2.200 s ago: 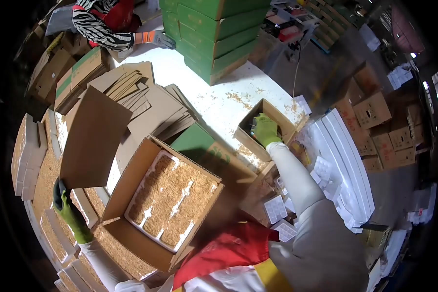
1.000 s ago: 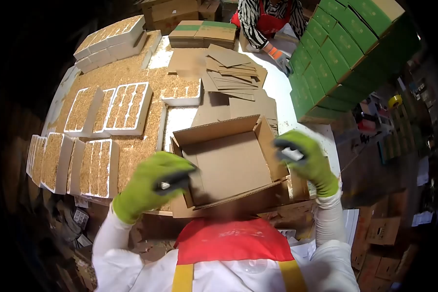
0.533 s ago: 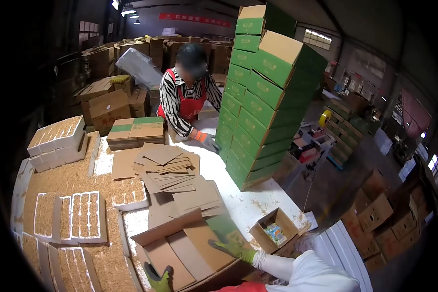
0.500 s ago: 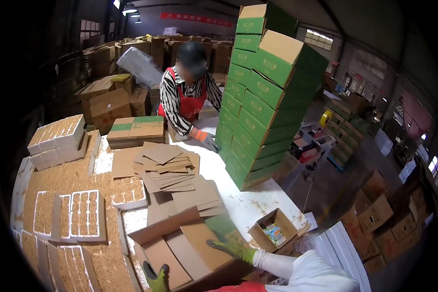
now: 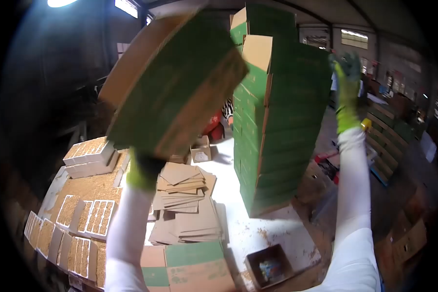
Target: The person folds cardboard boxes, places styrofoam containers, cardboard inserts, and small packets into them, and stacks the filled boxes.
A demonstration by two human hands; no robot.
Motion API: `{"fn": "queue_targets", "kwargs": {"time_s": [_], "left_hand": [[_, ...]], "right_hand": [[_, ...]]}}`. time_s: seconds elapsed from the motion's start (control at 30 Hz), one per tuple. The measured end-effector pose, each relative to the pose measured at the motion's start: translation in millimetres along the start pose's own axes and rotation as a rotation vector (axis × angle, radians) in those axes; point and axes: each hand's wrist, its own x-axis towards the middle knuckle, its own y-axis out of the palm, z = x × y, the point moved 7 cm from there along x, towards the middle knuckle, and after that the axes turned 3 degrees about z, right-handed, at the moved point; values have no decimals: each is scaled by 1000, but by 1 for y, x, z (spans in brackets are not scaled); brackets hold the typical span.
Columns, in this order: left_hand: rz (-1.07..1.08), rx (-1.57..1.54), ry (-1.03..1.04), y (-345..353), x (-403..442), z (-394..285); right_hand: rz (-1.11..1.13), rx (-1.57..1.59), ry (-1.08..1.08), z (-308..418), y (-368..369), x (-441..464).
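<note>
My left hand, in a yellow-green glove with a dark palm, holds up a green and brown cardboard box. The box is tilted and blurred, in front of the upper left of the view; its underside hides most of the fingers. My right hand, gloved the same way, is raised with fingers stretched at the upper right edge of a tall stack of green boxes. Whether it touches the stack I cannot tell.
Loose cardboard sheets and a flat green-brown carton lie on the white table. A small open box with packets stands near its front edge. White trays with brown grains are at left. A co-worker's red apron shows behind.
The open box that lay low between my hands is gone from there; my left hand now holds a box high. My right hand rose to the stack. The view has shifted, and the co-worker is mostly hidden.
</note>
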Motion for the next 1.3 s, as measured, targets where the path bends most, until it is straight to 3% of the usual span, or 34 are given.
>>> {"fn": "queue_targets", "kwargs": {"time_s": [0.03, 0.07, 0.13, 0.23, 0.3, 0.33, 0.43, 0.47, 0.53, 0.63, 0.7, 0.73, 0.8, 0.83, 0.87, 0.93, 0.97, 1.0, 1.03, 1.1, 1.13, 1.17, 1.2, 1.23, 1.27, 1.3], "left_hand": [[60, -39, -2, 30, 40, 4], [105, -70, -12, 58, 76, 11], [199, -16, -52, 111, 138, 35], [448, 310, -141, 168, 206, 70], [935, 649, -164, 178, 228, 93], [796, 689, -166, 175, 235, 99], [259, 761, -128, 159, 239, 105], [161, 790, -101, 153, 239, 106], [48, 840, -58, 144, 239, 109], [-28, 911, -2, 140, 241, 120], [-72, 963, 25, 134, 242, 129], [-89, 984, 24, 130, 240, 133], [-97, 1021, -3, 125, 231, 140], [-95, 1040, -36, 119, 224, 142], [-82, 1063, -93, 112, 212, 144], [-5, 1106, -360, 81, 171, 154], [169, 953, -616, 22, 159, 180], [275, 1141, -710, 5, 104, 171], [201, 1231, -767, -40, 53, 170], [137, 1441, -580, -124, -56, 143], [82, 1619, -441, -179, -118, 116], [-116, 1553, -587, -225, -184, 80], [-370, 1388, -504, -259, -248, 42], [-581, 1726, -303, -297, -324, -6], [-785, 1632, -319, -292, -382, -34], [-981, 1784, -488, -308, -445, -58]], "right_hand": [[-13, 138, 50, -67, -47, 46], [50, -292, 192, -148, -100, 92], [273, -55, 784, -174, -70, 47], [444, -111, 261, -238, -76, 58], [334, -197, 326, -222, -67, 50], [280, -246, 361, -218, -66, 45], [305, -45, 112, -233, -81, 39], [383, -220, 8, -224, -73, 39], [384, -199, -29, -215, -65, 40], [279, -451, -321, -249, -78, 44], [181, -144, -61, -245, -72, 33], [146, -169, 43, -231, -64, 27], [153, -286, -4, -230, -68, 23], [138, -214, 94, -234, -72, 26], [115, -142, 192, -236, -74, 27], [194, -503, -76, -227, -84, 25], [163, -640, -81, -221, -93, 12], [131, -780, -82, -214, -103, 0], [98, -917, -79, -207, -112, -13], [119, -729, 48, -109, -81, -115], [337, -597, 187, -97, -76, -186], [547, -451, 392, -59, -57, -266], [738, -338, 614, -19, -39, -349], [896, -215, 880, 53, 4, -427], [995, -165, 1121, 96, 19, -492], [999, -343, 1181, 127, 31, -528]]}}
